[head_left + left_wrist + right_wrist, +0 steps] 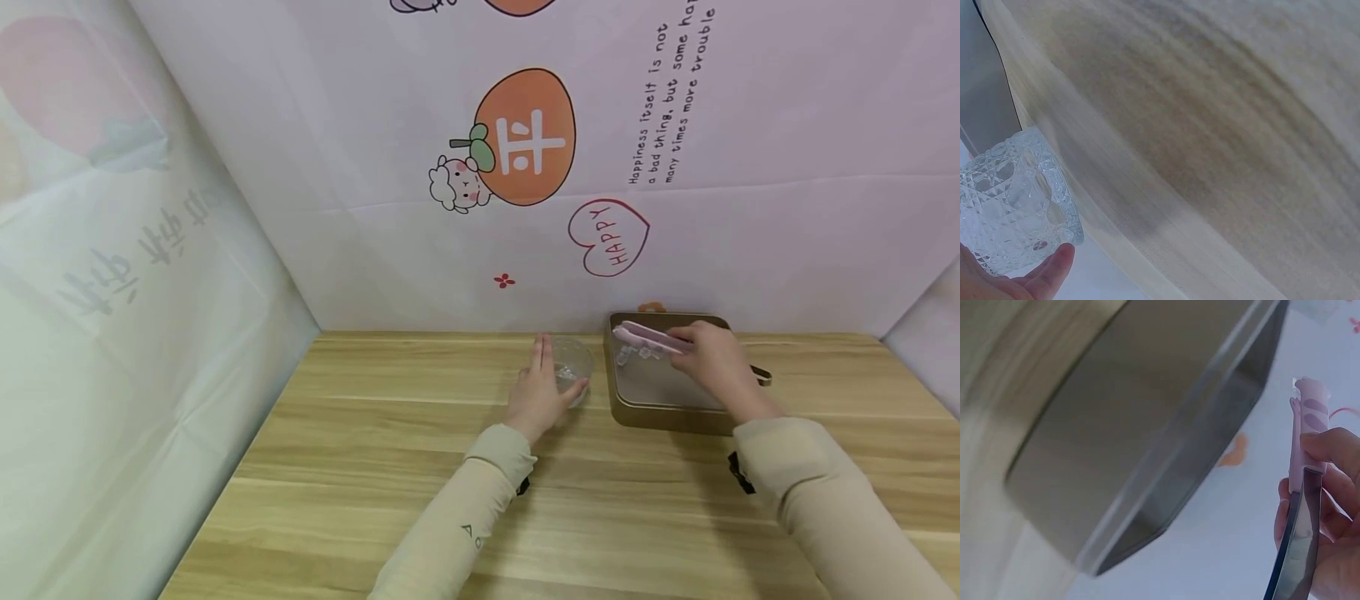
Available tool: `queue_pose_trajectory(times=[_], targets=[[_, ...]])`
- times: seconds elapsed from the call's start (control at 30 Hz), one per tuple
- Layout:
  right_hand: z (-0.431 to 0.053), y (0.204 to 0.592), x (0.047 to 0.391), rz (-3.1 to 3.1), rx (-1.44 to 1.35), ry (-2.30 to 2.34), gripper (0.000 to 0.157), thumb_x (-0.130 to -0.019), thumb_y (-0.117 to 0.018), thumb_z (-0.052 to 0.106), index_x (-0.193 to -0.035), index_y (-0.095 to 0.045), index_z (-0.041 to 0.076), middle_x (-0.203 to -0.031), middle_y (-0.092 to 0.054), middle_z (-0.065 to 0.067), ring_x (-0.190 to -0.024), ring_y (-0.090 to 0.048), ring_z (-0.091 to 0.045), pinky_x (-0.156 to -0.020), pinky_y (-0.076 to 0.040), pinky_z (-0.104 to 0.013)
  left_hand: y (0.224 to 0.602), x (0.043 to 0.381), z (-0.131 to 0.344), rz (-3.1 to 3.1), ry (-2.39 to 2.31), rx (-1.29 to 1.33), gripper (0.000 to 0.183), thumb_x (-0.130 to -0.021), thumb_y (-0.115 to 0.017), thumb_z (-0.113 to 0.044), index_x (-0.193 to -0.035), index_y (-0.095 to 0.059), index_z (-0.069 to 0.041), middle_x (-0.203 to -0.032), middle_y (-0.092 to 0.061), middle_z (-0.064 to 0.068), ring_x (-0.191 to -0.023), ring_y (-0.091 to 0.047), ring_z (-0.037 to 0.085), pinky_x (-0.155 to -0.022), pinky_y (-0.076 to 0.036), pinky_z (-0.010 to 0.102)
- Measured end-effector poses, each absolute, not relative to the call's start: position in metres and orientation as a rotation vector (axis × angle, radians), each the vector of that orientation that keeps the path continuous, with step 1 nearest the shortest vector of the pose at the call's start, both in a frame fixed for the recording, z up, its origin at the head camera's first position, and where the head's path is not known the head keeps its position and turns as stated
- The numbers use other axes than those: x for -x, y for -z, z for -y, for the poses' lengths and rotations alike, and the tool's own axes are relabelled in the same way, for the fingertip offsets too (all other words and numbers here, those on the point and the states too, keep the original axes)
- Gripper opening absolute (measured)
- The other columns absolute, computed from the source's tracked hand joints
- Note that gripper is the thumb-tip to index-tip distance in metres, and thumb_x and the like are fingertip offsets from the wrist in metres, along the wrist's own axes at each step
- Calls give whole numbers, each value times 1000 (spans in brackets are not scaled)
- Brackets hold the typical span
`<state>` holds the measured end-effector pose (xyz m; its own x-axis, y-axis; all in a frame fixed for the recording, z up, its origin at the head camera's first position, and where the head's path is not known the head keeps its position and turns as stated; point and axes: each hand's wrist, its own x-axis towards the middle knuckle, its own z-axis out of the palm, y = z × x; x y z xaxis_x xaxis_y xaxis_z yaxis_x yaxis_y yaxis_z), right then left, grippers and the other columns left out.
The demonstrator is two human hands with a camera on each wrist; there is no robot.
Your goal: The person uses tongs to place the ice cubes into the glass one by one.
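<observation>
My left hand point(537, 392) holds a clear glass point(576, 354), its fingers on the far left side and the thumb on the near right. Cut patterns cover the glass point(1010, 200) in the left wrist view, and a few clear pieces lie inside it. My right hand point(716, 362) grips tongs point(651, 336) with pink ends and a metal band behind. Over the brown metal tin point(660, 418), the tongs point(1310, 431) are squeezed nearly together, with a small clear piece point(1296, 384) at their tips. Several clear pieces point(645, 353) lie in the tin's far left part.
The tin stands just right of the glass, close to the printed back wall point(375, 250). A dark metal loop point(762, 377) sticks out at the tin's right side. All of it rests on a wood-grain table point(360, 467).
</observation>
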<state>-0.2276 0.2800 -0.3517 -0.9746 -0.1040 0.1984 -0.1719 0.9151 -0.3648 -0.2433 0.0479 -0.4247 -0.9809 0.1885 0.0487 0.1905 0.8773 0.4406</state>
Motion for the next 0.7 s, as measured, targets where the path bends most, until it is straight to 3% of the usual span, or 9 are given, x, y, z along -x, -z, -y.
queue_pose_trajectory(times=[0.27, 0.43, 0.7], targets=[[-251, 340, 225, 2877, -287, -628, 36, -80, -69, 5, -113, -65, -7, -102, -64, -28, -79, -60, -33, -64, -48, -42, 424, 244, -47, 3038, 718, 294, 92, -90, -50, -61, -155, -5, -13, -164, -5, -1, -118, -56, 30, -71, -54, 29], [-241, 340, 224, 2888, -346, -654, 36, -79, -68, 4, -113, -66, -5, -101, -65, -24, -75, -57, -28, -60, -46, -34, 423, 244, -47, 3039, 714, 295, 93, -90, -49, -62, -155, -5, -13, -164, -6, 0, -120, -56, 30, -78, -55, 31], [-233, 350, 225, 2864, -475, -614, 31, -75, -69, 1, -106, -69, -5, -93, -67, -18, -74, -60, -27, -65, -49, -42, 423, 242, -46, 3051, 724, 309, 92, -91, -47, -63, -155, -4, -12, -163, -2, 0, -124, -53, 32, -89, -54, 36]])
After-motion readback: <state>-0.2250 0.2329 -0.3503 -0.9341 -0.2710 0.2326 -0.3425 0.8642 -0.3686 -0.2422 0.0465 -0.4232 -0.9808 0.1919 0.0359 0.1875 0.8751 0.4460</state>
